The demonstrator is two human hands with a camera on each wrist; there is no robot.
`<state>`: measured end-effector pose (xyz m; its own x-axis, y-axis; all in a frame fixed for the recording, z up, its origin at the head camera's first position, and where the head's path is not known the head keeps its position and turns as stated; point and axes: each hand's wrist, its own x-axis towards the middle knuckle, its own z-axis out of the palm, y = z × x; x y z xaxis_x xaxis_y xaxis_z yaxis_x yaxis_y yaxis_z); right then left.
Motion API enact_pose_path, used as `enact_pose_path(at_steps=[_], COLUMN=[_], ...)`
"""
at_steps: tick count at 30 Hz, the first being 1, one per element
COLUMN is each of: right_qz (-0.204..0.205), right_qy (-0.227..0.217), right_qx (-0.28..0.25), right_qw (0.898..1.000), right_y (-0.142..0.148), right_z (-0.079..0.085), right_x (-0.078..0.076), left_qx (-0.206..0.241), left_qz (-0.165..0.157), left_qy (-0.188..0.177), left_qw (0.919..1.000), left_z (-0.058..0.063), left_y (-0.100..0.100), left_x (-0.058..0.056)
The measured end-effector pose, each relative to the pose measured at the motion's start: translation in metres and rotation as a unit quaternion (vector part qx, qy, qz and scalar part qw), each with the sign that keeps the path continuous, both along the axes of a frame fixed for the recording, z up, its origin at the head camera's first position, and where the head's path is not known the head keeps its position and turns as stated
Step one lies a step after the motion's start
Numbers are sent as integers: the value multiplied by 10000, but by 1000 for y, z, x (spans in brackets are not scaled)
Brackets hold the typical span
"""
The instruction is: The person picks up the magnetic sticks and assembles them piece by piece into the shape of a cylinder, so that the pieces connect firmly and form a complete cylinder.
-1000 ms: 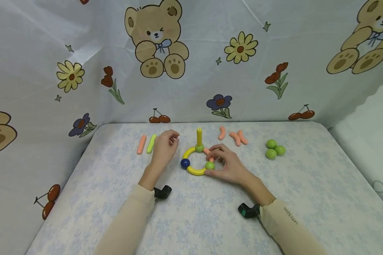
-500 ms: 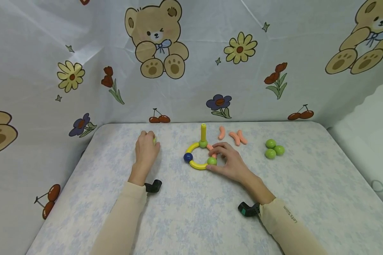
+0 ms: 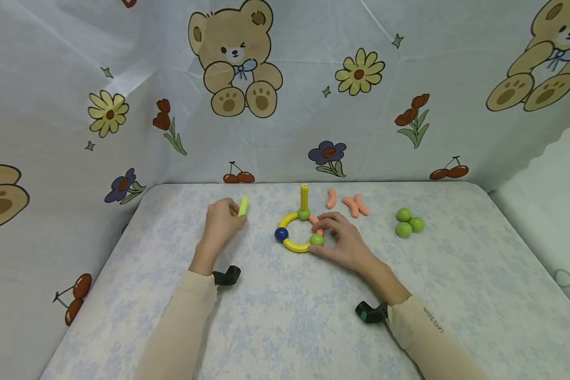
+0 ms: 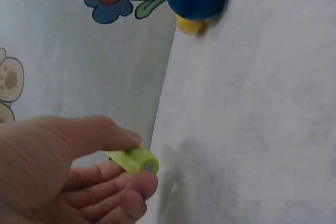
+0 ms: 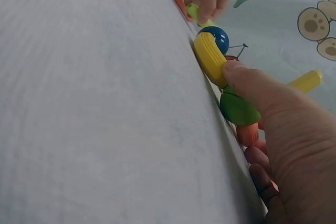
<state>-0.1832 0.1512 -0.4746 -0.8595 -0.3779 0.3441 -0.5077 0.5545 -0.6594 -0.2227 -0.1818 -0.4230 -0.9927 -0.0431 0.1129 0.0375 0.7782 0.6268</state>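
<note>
My left hand (image 3: 220,221) pinches a lime-green straight rod (image 3: 243,206) between thumb and fingers, tilted up off the table. A grey disc shows in the rod's end in the left wrist view. My right hand (image 3: 344,243) holds a ring of toy building pieces at its right side, thumb and fingers around a green ball (image 3: 316,239) and a coral curved bar (image 3: 320,231). The ring also has a blue ball (image 3: 281,234), yellow curved bars (image 3: 295,246) and a far green ball (image 3: 304,214). From that far ball a yellow straight rod (image 3: 304,196) stands up.
Several loose pieces lie behind and to the right: coral curved bars (image 3: 349,206) and green balls (image 3: 404,229). A coral straight rod (image 5: 180,1) lies beside my left hand, mostly hidden in the head view. A patterned cloth (image 3: 285,132) rises behind the table.
My left hand moved left to the lime-green rod, took hold of it and lifted it, tipping it rightward. The ring shifted slightly away and right, with my right hand still on it.
</note>
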Motion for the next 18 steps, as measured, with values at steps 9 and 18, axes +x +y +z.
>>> enact_pose_path(at_steps=[9, 18], right_qz=[2, -5], right_qy=[92, 88], right_qx=[10, 113], right_qw=[10000, 9999], right_y=[1, 1], right_z=[0, 0], right_x=[1, 0], left_qx=[1250, 809], left_qz=[-1868, -2975], left_qy=[243, -187], left_qw=[9741, 9511], left_z=[23, 14], left_y=[23, 42], left_x=[7, 10])
